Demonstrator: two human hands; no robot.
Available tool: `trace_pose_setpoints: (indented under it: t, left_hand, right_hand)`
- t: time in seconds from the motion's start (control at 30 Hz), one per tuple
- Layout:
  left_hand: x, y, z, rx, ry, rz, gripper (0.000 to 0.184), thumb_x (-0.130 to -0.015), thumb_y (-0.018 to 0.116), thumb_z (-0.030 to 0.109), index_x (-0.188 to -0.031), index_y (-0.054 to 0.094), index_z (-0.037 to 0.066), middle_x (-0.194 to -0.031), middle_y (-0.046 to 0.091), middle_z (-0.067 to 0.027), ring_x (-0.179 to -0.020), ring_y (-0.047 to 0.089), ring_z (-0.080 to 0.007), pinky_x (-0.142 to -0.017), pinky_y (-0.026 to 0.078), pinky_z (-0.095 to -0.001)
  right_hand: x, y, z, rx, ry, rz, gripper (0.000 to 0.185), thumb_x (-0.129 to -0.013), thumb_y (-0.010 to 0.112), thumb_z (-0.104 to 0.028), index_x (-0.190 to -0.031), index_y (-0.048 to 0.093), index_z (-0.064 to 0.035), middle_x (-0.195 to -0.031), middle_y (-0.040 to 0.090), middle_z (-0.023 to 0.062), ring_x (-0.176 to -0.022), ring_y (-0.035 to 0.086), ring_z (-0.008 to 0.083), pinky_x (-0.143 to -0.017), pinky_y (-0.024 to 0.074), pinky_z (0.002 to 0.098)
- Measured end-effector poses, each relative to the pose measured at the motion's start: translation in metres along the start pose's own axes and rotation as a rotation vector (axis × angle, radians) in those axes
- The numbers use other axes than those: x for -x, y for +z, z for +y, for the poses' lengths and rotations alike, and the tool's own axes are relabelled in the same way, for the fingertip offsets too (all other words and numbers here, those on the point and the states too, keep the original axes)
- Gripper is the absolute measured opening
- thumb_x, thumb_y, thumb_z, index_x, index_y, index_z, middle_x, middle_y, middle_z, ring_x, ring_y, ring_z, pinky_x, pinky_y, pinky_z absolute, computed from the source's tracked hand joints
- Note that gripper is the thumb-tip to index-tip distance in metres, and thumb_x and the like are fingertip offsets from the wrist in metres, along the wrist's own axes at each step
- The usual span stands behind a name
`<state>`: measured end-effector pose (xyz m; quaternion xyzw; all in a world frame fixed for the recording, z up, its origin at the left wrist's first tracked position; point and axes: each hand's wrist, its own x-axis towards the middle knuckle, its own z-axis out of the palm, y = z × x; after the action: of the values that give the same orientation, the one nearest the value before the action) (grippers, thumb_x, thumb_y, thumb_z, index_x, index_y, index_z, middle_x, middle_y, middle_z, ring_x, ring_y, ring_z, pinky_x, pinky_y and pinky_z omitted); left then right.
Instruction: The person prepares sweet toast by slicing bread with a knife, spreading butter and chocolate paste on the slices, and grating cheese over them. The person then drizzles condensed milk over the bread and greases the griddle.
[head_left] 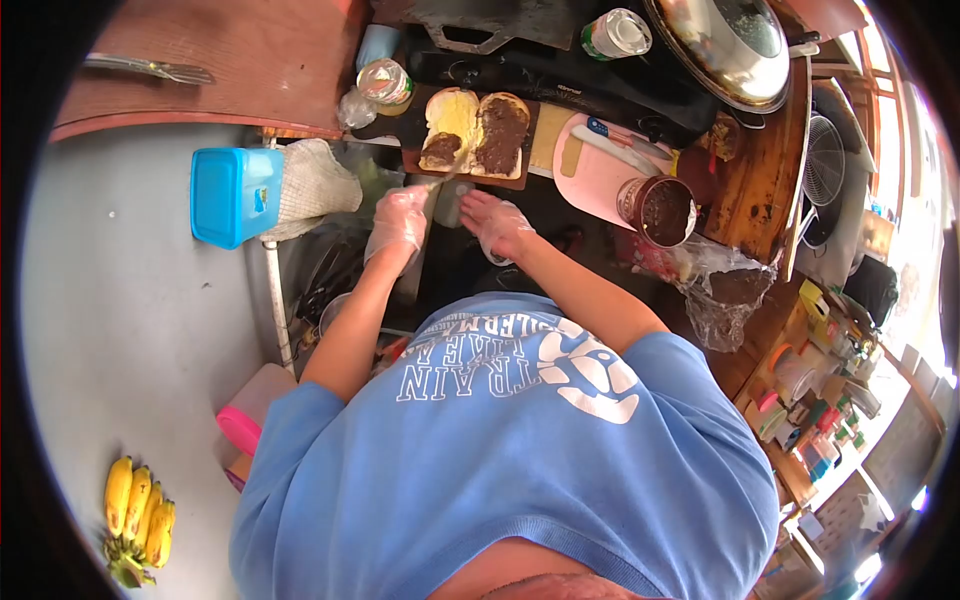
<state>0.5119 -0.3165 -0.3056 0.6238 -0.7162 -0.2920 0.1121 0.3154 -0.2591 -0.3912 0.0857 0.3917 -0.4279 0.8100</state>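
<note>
From where I stand, two bread slices lie side by side on a brown board (413, 165), just beyond a person's gloved hands. The right-hand slice (502, 137) looks nearly done: dark brown spread covers most of it, with pale edges showing. The left-hand slice (455, 112) seems only partly done: yellow spread shows across its upper part, and a smaller brown patch (441, 150) sits near its lower edge. Covering the rest in brown would, I judge, be what is left.

The left hand (398, 217) has its grip closed around a thin spreading tool (456, 168), which reaches to the left-hand slice. The right hand (496, 224) is loosely open near the board, with nothing visible in its grip. An open jar (630, 203) of brown spread stands to the right, by a pink cutting board (585, 185).

The tool's handle is mostly hidden by the glove, and its tip is hard to make out. How full the jar is, I cannot tell.
</note>
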Motion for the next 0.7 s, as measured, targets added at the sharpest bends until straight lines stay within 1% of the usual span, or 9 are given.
trace_pose_setpoints:
  t: [0.17,0.23,0.27,0.33,0.43,0.5,0.57,0.63,0.7]
  left_hand:
    - [-0.019,0.015,0.013,-0.018,-0.192,0.097,0.021,-0.096,0.058,0.012,-0.109,0.074,0.006,-0.096,0.071,-0.0229,-0.091,0.069,-0.0414,-0.08,0.055,-0.0453]
    - [-0.019,0.033,-0.001,-0.083,-0.134,0.04,0.023,-0.094,0.06,0.009,-0.112,0.073,0.003,-0.093,0.074,-0.0198,-0.087,0.073,-0.0327,-0.076,0.055,-0.0404]
    - [-0.017,0.045,-0.015,0.212,-0.145,0.06,0.019,-0.094,0.062,0.007,-0.107,0.074,0.001,-0.09,0.073,-0.0138,-0.081,0.07,-0.0266,-0.071,0.053,-0.0369]
    - [-0.012,0.054,-0.014,0.741,-0.292,0.055,0.018,-0.095,0.065,0.008,-0.107,0.075,-0.002,-0.086,0.07,-0.0006,-0.073,0.059,-0.0072,-0.063,0.046,-0.0235]
    - [-0.003,0.005,0.053,0.744,-0.799,-0.108,0.02,-0.099,0.065,0.013,-0.111,0.075,0.001,-0.089,0.071,-0.0003,-0.075,0.059,-0.0066,-0.066,0.048,-0.0234]
    - [0.004,0.027,0.048,0.606,-0.437,0.065,0.02,-0.098,0.067,0.013,-0.112,0.075,0.001,-0.089,0.071,-0.0014,-0.074,0.06,-0.0073,-0.066,0.049,-0.0237]
    - [-0.003,0.035,0.093,0.631,-0.322,0.043,0.019,-0.097,0.068,0.01,-0.111,0.075,-0.001,-0.086,0.071,-0.0027,-0.074,0.059,-0.0076,-0.066,0.049,-0.0226]
    - [-0.007,0.035,0.161,0.226,0.021,-0.021,0.019,-0.094,0.068,0.006,-0.11,0.075,0.0,-0.087,0.073,-0.0066,-0.074,0.063,-0.0105,-0.068,0.05,-0.0254]
    - [-0.032,0.07,0.204,0.222,0.396,0.016,0.021,-0.09,0.065,0.007,-0.108,0.076,0.007,-0.083,0.069,-0.0179,-0.079,0.068,-0.0351,-0.072,0.053,-0.0455]
  right_hand:
    - [0.039,-0.018,-0.025,0.166,0.07,0.033,0.06,-0.094,0.062,0.001,-0.15,0.04,-0.0002,-0.152,0.047,0.0161,-0.137,0.049,0.0272,-0.111,0.0439,0.0407]
    - [0.056,-0.03,-0.036,0.212,0.059,0.048,0.053,-0.094,0.067,-0.004,-0.143,0.049,0.0008,-0.142,0.056,0.0151,-0.126,0.056,0.0245,-0.105,0.0476,0.037]
    - [0.069,-0.035,-0.044,0.209,0.052,0.048,0.053,-0.094,0.067,-0.004,-0.143,0.049,0.0008,-0.142,0.056,0.0151,-0.126,0.056,0.0245,-0.105,0.0476,0.037]
    - [0.096,-0.041,-0.065,0.319,0.01,0.097,0.048,-0.093,0.071,-0.008,-0.138,0.055,0.0009,-0.132,0.064,0.0122,-0.117,0.061,0.02,-0.098,0.0497,0.0326]
    - [0.137,-0.063,-0.09,0.397,-0.07,0.188,0.045,-0.093,0.072,-0.009,-0.135,0.058,0.0007,-0.125,0.068,0.0095,-0.112,0.064,0.0166,-0.093,0.0507,0.0294]
    - [0.164,-0.084,-0.101,0.444,-0.163,0.244,0.039,-0.093,0.071,-0.01,-0.129,0.064,0.0006,-0.115,0.072,0.0072,-0.104,0.065,0.0132,-0.087,0.0514,0.0265]
    - [0.197,-0.103,-0.109,0.639,-0.177,0.378,0.031,-0.092,0.071,-0.012,-0.121,0.069,0.0009,-0.103,0.074,0.0052,-0.092,0.066,0.0099,-0.079,0.0517,0.0249]
    - [0.217,-0.142,-0.104,0.711,-0.343,0.408,0.03,-0.091,0.072,-0.015,-0.117,0.072,0.0003,-0.097,0.074,0.0041,-0.084,0.064,0.0075,-0.073,0.0509,0.0241]
    - [0.246,-0.16,-0.11,0.826,-0.307,0.508,0.033,-0.09,0.072,-0.019,-0.119,0.072,-0.0011,-0.099,0.074,0.0052,-0.083,0.065,0.0094,-0.074,0.0519,0.0266]
